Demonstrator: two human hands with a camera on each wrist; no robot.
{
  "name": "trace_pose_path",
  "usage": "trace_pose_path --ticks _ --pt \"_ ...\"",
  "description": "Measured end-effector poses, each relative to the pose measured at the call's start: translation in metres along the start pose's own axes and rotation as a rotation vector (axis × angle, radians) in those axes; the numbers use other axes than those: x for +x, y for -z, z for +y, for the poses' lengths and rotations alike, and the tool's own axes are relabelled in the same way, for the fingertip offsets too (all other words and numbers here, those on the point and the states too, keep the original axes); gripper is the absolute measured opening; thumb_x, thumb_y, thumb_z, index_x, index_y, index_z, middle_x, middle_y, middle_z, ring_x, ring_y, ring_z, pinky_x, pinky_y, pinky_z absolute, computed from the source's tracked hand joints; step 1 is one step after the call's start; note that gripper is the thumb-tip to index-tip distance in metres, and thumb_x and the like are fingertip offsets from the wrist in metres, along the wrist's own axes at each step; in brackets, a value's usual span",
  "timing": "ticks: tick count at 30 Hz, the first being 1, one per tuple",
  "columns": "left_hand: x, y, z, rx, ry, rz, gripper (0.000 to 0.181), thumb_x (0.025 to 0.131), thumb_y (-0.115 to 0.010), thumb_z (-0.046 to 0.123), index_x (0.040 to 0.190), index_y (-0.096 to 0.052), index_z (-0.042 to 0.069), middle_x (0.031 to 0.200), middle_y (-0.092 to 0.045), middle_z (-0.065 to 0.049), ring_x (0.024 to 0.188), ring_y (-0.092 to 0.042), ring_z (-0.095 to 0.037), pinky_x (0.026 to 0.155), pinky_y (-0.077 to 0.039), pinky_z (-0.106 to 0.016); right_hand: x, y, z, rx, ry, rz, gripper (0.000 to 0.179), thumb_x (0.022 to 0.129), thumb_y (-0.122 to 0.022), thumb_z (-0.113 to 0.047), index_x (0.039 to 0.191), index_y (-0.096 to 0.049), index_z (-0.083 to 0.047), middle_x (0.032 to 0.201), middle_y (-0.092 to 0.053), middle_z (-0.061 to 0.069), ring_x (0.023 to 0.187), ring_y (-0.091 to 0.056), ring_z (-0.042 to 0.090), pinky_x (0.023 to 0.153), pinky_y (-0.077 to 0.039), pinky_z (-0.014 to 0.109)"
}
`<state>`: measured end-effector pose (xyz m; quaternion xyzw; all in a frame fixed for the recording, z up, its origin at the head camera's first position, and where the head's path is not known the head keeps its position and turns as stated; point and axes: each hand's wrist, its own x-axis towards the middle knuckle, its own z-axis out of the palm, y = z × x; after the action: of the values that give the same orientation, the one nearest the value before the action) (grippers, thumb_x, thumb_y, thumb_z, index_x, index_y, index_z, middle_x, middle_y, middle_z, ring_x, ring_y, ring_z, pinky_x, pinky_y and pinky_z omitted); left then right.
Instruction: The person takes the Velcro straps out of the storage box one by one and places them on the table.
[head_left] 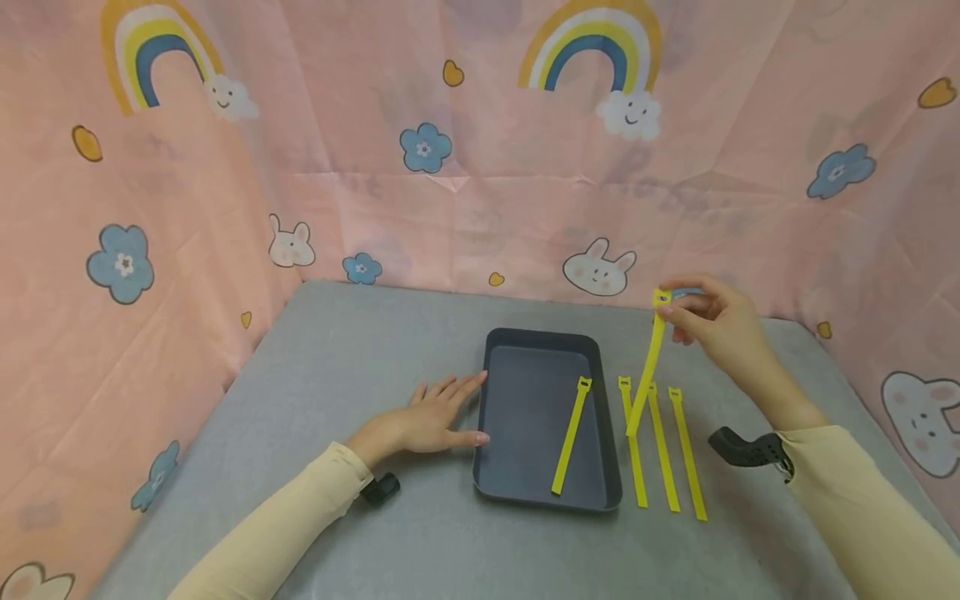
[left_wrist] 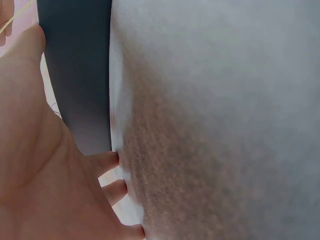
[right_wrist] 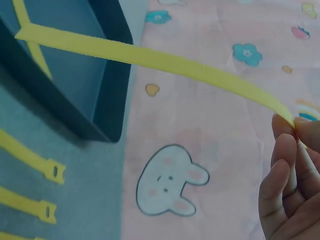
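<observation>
My right hand (head_left: 720,321) pinches a yellow cable tie strap (head_left: 647,367) by its slotted head, between thumb and fingertips. The strap hangs down over the table beside the tray; in the right wrist view its length (right_wrist: 165,68) bows outward from the fingers and its tail overlaps the tray. Another yellow strap (head_left: 572,433) lies slanted inside the dark grey tray (head_left: 517,417), on its right side. My left hand (head_left: 431,421) is spread flat, its thumb and fingertips at the tray's left rim. In the left wrist view the tray's dark side wall (left_wrist: 75,70) shows beyond the palm.
Three more yellow straps lie side by side on the grey table (head_left: 360,350), right of the tray, among them the rightmost strap (head_left: 688,458). A pink printed cloth (head_left: 465,208) rises behind the table and along both sides. Black wrist devices show at both cuffs.
</observation>
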<state>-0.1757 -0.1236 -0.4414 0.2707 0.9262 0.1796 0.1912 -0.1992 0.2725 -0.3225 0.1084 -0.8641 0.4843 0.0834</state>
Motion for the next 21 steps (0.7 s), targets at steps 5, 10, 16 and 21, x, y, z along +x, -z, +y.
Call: trace_pose_path --ticks 5,10,16,21 --pt "-0.001 0.000 0.001 -0.007 0.000 -0.004 0.095 0.091 -0.049 0.071 0.159 0.007 0.035 0.169 -0.010 0.001 0.157 -0.007 -0.031 0.120 -0.004 -0.067 -0.007 0.009 0.007 -0.031 -0.032 -0.015 0.036 0.095 -0.067 -0.021 0.129 -0.058 -0.012 0.079 -0.070 -0.018 0.062 -0.060 0.014 0.061 -0.051 0.025" --pt "-0.001 0.000 0.001 -0.004 -0.001 0.002 0.094 0.091 -0.048 0.071 0.159 0.007 0.036 0.169 -0.011 0.001 0.157 -0.008 -0.031 0.120 -0.004 -0.067 -0.014 0.020 0.012 -0.054 -0.036 -0.025 0.035 0.096 -0.066 -0.022 0.129 -0.058 -0.012 0.081 -0.071 -0.018 0.064 -0.060 0.014 0.061 -0.051 0.024" --pt "-0.001 0.000 0.001 -0.007 0.002 0.004 0.095 0.091 -0.049 0.071 0.159 0.007 0.036 0.169 -0.011 0.001 0.157 -0.008 -0.031 0.120 -0.004 -0.067 -0.021 0.032 0.022 -0.085 -0.044 -0.024 0.035 0.097 -0.064 -0.022 0.130 -0.057 -0.011 0.082 -0.071 -0.019 0.064 -0.060 0.015 0.060 -0.052 0.025" --pt "0.000 -0.001 -0.001 -0.010 -0.001 0.006 0.095 0.091 -0.048 0.071 0.159 0.006 0.035 0.169 -0.011 0.001 0.157 -0.007 -0.031 0.120 -0.004 -0.067 -0.029 0.044 0.036 -0.105 -0.080 -0.017 0.036 0.097 -0.064 -0.022 0.131 -0.056 -0.013 0.083 -0.071 -0.021 0.066 -0.062 0.014 0.061 -0.053 0.023"
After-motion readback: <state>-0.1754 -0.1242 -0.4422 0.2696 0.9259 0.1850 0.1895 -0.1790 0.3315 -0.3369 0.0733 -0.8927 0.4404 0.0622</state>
